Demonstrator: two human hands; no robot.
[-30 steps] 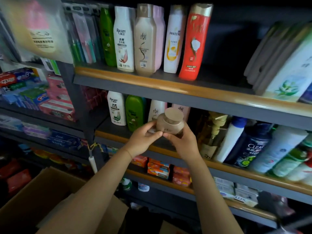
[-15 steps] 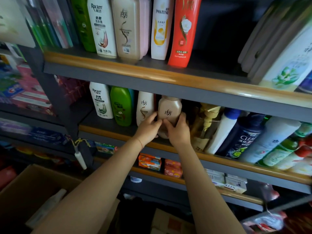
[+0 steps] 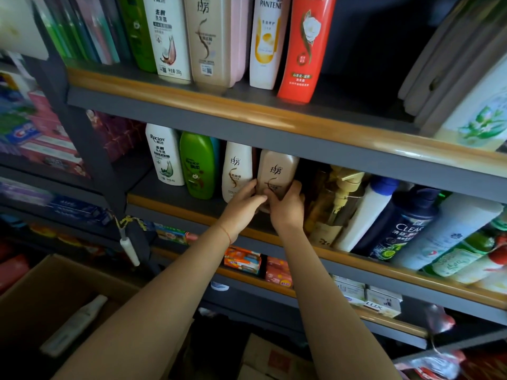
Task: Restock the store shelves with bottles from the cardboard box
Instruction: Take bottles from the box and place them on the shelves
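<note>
Evidently the person is seating a beige bottle [image 3: 277,174] on the middle shelf [image 3: 170,200], and both hands are on it for that reason. The left hand [image 3: 242,205] wraps the bottle's lower left side with fingers curled round it, and the right hand [image 3: 286,207] clasps the lower right side, thumb across the front. Holding it low, near the base, probably gives control over where the foot lands behind the shelf's raised wooden lip.

The bottle stands upright with its label facing out, just beside a white bottle [image 3: 237,171] of the same brand on its left, apparently so that like goes with like. Farther left stand a green bottle [image 3: 197,165] and a white Raclen bottle [image 3: 164,154], also facing forward. On the right the row is less tidy: a pump bottle [image 3: 333,204] and a dark Clear bottle [image 3: 403,223] lean over, so the slot being filled is tight on that side, and the right hand seems to guard against knocking them.

Whether the base already rests on the shelf cannot be told, since the hands cover it.

Below and to the left, the cardboard box [image 3: 24,292] stands open with at least one pale bottle [image 3: 74,325] lying inside, so the restocking is judged unfinished. The likely next need is a clean release without dragging the bottle forward.
</note>
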